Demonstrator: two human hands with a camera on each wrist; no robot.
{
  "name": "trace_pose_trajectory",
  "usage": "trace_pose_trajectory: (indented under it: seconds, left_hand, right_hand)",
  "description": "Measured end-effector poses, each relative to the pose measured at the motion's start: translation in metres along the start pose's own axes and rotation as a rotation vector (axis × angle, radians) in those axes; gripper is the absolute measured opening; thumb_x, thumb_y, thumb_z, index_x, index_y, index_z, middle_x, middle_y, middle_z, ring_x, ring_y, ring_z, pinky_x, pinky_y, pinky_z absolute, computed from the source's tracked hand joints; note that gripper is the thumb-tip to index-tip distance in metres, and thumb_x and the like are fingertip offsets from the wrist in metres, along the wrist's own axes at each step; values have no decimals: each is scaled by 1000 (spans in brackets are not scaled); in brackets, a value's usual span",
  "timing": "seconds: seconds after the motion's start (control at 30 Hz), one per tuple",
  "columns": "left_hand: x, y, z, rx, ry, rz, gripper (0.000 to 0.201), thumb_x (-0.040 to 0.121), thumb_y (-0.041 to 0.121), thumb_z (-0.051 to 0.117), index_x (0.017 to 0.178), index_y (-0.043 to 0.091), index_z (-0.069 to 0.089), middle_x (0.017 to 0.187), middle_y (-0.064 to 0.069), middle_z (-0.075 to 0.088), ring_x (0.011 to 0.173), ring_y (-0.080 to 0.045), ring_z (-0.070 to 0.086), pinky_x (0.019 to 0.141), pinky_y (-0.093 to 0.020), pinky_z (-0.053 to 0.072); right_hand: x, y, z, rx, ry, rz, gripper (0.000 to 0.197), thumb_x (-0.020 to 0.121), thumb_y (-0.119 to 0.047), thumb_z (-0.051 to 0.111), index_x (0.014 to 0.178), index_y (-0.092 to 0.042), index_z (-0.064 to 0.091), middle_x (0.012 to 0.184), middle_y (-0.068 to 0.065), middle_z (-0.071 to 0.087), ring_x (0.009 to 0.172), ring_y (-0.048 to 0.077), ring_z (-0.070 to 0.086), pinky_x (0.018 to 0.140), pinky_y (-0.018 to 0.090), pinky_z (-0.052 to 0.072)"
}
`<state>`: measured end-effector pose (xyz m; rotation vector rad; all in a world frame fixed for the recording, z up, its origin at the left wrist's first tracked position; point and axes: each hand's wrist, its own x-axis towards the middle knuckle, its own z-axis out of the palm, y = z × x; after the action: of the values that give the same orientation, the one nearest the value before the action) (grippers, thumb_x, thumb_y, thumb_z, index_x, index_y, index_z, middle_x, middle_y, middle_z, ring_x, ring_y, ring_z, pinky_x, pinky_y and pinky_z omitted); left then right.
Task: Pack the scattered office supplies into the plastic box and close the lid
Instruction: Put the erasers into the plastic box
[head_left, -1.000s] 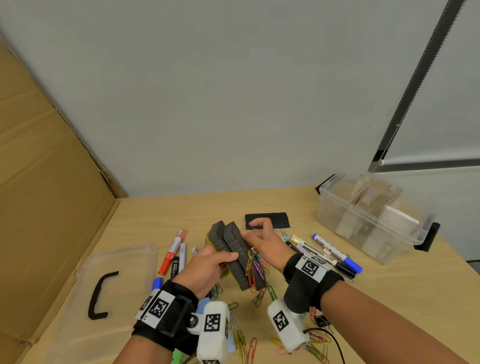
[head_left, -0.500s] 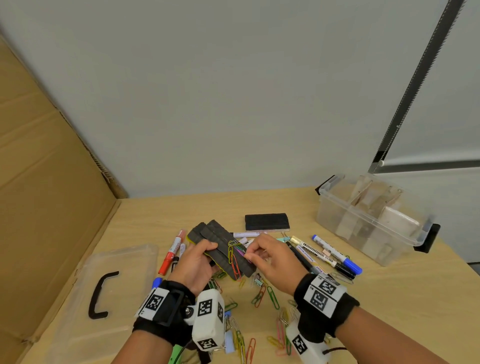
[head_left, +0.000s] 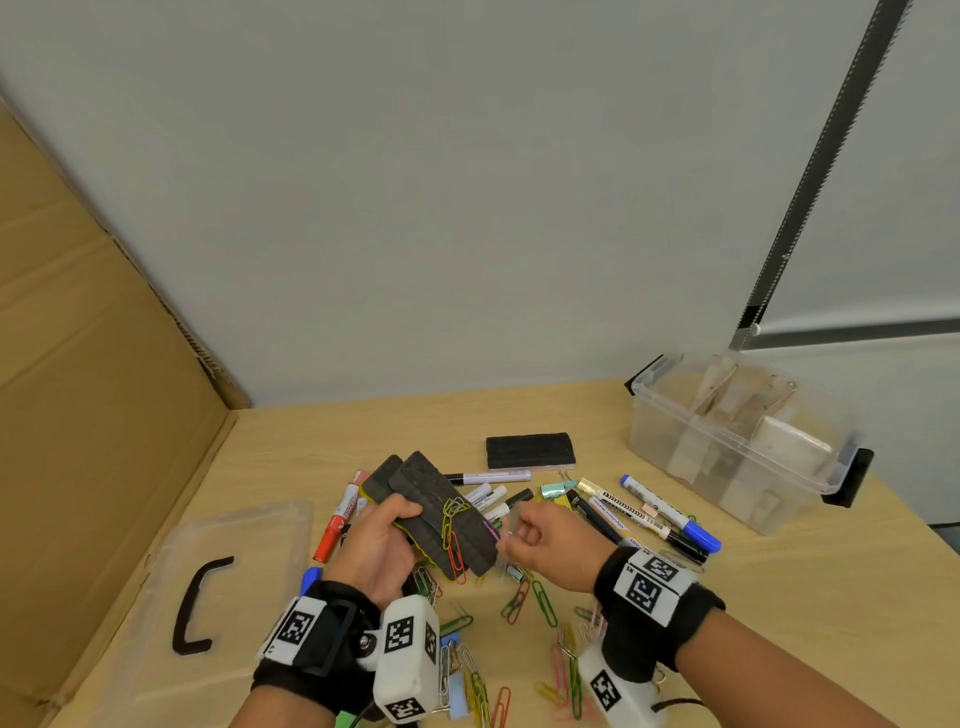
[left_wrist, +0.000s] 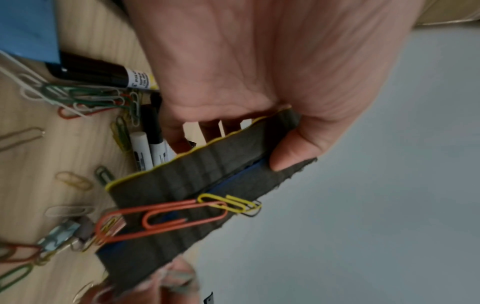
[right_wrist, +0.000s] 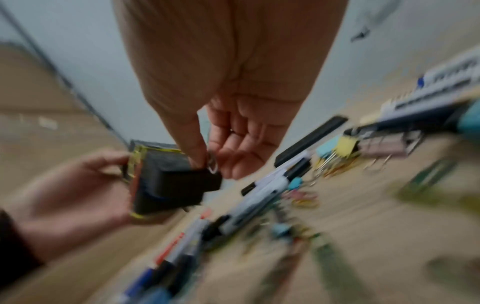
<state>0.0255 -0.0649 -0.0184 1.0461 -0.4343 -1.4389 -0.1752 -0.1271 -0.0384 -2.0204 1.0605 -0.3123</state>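
Note:
My left hand (head_left: 382, 540) grips two stacked black erasers (head_left: 426, 499) above the table, thumb on top. Several coloured paper clips (head_left: 453, 527) cling to the upper eraser; the left wrist view shows an orange clip (left_wrist: 166, 218) and a yellow one on the erasers (left_wrist: 194, 179). My right hand (head_left: 522, 538) is at the erasers' near right end and pinches a silvery paper clip (right_wrist: 212, 163) between thumb and forefinger. The open clear plastic box (head_left: 670, 441) stands at the back right, with pale items inside.
The clear lid (head_left: 156, 597) with a black handle lies at the left, by a cardboard wall. A third black eraser (head_left: 530, 450), markers (head_left: 670, 514), a red marker (head_left: 340, 519), binder clips and loose paper clips (head_left: 540, 597) are scattered across the table's middle.
My left hand tipped the erasers from upright to flatter and lower. My right hand slid from their top to the right end and drew back a little with a clip pinched.

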Motion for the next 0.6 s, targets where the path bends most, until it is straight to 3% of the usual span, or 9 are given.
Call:
trace_pose_trajectory:
  seconds: [0.07, 0.17, 0.23, 0.3, 0.4, 0.47, 0.6]
  left_hand:
    - [-3, 2, -1, 20, 3, 22, 29, 91, -4, 34, 99, 6, 61, 90, -12, 70, 93, -30, 60, 88, -49, 45]
    - [-4, 3, 0, 29, 11, 35, 29, 92, -4, 35, 96, 7, 61, 82, -8, 73, 91, -28, 60, 87, -46, 45]
    - [-3, 1, 2, 32, 33, 40, 26, 91, -4, 37, 97, 6, 60, 90, -12, 68, 97, -29, 56, 88, -44, 44]
    - [-1, -1, 4, 54, 38, 37, 23, 91, -1, 39, 100, 4, 59, 101, -16, 62, 102, -31, 52, 89, -43, 43]
    - [0, -4, 9, 75, 12, 34, 21, 91, 1, 42, 104, 3, 58, 105, -21, 60, 97, -31, 56, 84, -42, 45]
    - [-1, -4, 12, 81, -10, 45, 21, 92, 2, 42, 106, 4, 58, 100, -18, 63, 91, -27, 58, 80, -41, 46]
    - [-2, -4, 9, 91, -16, 53, 21, 92, 3, 43, 105, 6, 58, 97, -16, 65, 90, -26, 59, 75, -41, 48]
  right_hand:
    - [-2, 8, -4, -254, -54, 68, 13, 92, -26, 55, 91, -14, 56, 87, 3, 56, 78, 16, 53, 69, 23, 41]
    - [-8, 8, -5, -501, -66, 87, 28, 92, -27, 52, 118, -17, 54, 117, 1, 54, 107, 19, 53, 88, 28, 45]
    - [-12, -6, -6, -428, 84, -54, 22, 93, -29, 48, 113, -20, 54, 112, -3, 53, 102, 14, 51, 85, 27, 45]
    - [-16, -22, -3, -313, 251, -229, 14, 93, -34, 46, 97, -23, 53, 95, -8, 54, 87, 9, 50, 75, 25, 46]
    - [-16, -39, 3, -318, 320, -308, 27, 90, -52, 41, 81, -27, 46, 74, -10, 49, 68, 7, 46, 60, 25, 44]
    - [-14, -43, 6, -362, 293, -266, 31, 87, -56, 46, 85, -25, 46, 73, -12, 44, 66, 8, 44, 59, 26, 42]
    - [-13, -46, 9, -365, 303, -273, 23, 90, -41, 54, 98, -20, 51, 84, -12, 40, 75, 8, 43, 65, 27, 44]
